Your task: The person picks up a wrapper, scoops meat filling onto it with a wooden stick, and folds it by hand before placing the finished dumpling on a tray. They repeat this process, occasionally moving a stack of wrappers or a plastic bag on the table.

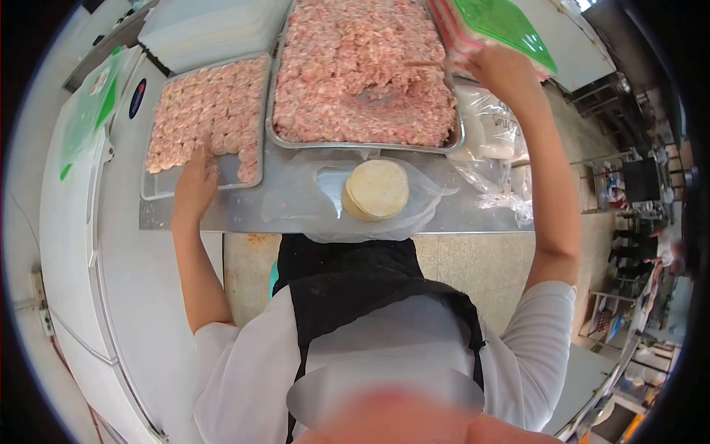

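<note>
Over the lower part of the left tray (258, 140), filled with rows of small meat-topped dumplings (211, 100), is my left hand (197, 181). Its fingertips touch the row beside the bare part of the tray; whether they grip a dumpling is hard to tell. My right hand (503, 70) is closed round a thin stick-like tool (425, 64), whose tip points into the minced meat (333, 66) heaped in the large metal tray (362, 146). A stack of round pale wrappers (376, 190) lies on clear plastic (296, 203) at the table's front.
The metal table (244, 213) runs across the front. Stacked white trays (211, 29) stand at the back left. A green lid (506, 26) tops containers at the back right. Bagged wrappers (492, 133) lie on the right. A person (665, 250) is far off right.
</note>
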Tool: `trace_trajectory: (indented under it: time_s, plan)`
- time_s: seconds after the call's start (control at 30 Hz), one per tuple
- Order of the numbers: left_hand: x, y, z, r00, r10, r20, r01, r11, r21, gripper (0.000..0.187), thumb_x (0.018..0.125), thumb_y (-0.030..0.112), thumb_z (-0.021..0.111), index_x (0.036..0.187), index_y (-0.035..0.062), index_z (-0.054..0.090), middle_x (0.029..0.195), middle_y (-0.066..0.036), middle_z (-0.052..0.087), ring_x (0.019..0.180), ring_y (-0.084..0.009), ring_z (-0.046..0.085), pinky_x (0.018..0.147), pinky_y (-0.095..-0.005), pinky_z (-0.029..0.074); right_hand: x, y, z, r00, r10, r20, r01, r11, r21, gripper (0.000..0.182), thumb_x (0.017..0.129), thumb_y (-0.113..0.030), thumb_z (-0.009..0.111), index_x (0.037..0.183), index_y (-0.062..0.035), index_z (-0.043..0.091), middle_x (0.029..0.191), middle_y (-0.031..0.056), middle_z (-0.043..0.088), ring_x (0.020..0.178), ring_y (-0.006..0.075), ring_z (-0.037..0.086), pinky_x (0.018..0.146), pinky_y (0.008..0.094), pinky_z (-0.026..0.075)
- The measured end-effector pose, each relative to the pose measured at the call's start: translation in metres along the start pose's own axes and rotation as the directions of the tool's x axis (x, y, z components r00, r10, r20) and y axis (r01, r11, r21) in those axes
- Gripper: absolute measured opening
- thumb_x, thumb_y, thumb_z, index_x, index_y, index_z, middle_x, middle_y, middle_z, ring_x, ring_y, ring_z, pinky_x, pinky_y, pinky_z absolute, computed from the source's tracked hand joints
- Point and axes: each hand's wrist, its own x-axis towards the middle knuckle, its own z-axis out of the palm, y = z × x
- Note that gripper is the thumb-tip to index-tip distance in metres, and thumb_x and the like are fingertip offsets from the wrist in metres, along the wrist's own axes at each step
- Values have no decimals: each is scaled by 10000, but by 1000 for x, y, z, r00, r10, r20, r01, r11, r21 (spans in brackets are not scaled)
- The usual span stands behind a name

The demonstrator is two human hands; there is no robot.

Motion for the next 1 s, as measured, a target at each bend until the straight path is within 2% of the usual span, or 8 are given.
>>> trace_trajectory:
  time_s: [0.1, 0.2, 0.3, 0.4, 0.5, 0.7, 0.93, 1.0]
  plan:
    - [-11, 62, 0, 930, 313, -195, -279, 943, 182, 495, 822, 69, 578, 1310, 94, 499, 1186, -159, 584, 1090, -345, 541, 946, -414, 418, 39, -3, 34, 966, -146, -214, 101, 973, -208, 169, 833, -191, 565, 762, -88, 677, 731, 96, 658, 727, 290, 667, 586, 410, 527]
    - [-15, 155, 19, 791, 608, -72, -608, 766, -209, 329, 803, 86, 634, 1129, 65, 596, 1105, -141, 599, 1062, -314, 550, 936, -397, 424, 36, -47, 43, 947, -249, -205, 195, 948, -250, 139, 788, -107, 547, 737, -71, 671, 705, 101, 656, 668, 266, 677, 543, 379, 543]
    - [-19, 196, 58, 576, 811, 98, -688, 547, -477, 325, 760, 90, 687, 1073, 54, 606, 1084, -102, 591, 1057, -307, 534, 926, -378, 427, 20, -44, 52, 951, -244, -192, 210, 961, -180, 106, 753, -99, 567, 719, -63, 661, 703, 99, 657, 673, 244, 681, 518, 356, 535]
    - [-16, 206, 72, 538, 822, 188, -711, 562, -422, 314, 750, 106, 703, 1048, 55, 619, 1095, -94, 577, 1042, -320, 526, 912, -379, 433, -7, -53, 42, 965, -243, -95, 221, 956, -194, 82, 727, -94, 583, 708, -66, 657, 688, 87, 652, 651, 224, 675, 510, 337, 533]
    - [-7, 202, 75, 504, 829, 242, -715, 557, -422, 236, 771, 122, 692, 990, 52, 639, 1027, -105, 593, 1007, -306, 538, 886, -378, 441, -37, -74, 44, 914, -402, -57, 384, 902, -198, 62, 714, -96, 593, 687, -73, 644, 658, 68, 639, 634, 203, 667, 489, 327, 519]
    - [9, 187, 78, 541, 831, 126, -615, 494, -615, 134, 824, 141, 653, 896, 28, 652, 910, -107, 629, 899, -274, 591, 799, -361, 468, 13, -19, 20, 972, -206, -112, 175, 956, -236, 76, 717, -93, 618, 702, -100, 692, 700, 82, 673, 666, 235, 682, 511, 355, 520]
    - [12, 189, 64, 638, 740, 213, -458, 586, -668, 150, 879, 164, 603, 892, 16, 626, 939, -94, 645, 908, -218, 605, 769, -341, 485, -35, -72, 23, 936, -351, 6, 341, 904, -256, 74, 728, -132, 608, 673, -95, 640, 670, 63, 626, 594, 204, 654, 460, 325, 492]
    - [16, 178, 64, 764, 622, 173, -164, 447, -879, 155, 918, 159, 557, 1004, 33, 585, 996, -80, 633, 931, -192, 601, 788, -338, 501, -29, -42, 2, 938, -346, -5, 340, 925, -166, 90, 740, -124, 596, 659, -101, 627, 675, 56, 628, 590, 210, 652, 452, 330, 492]
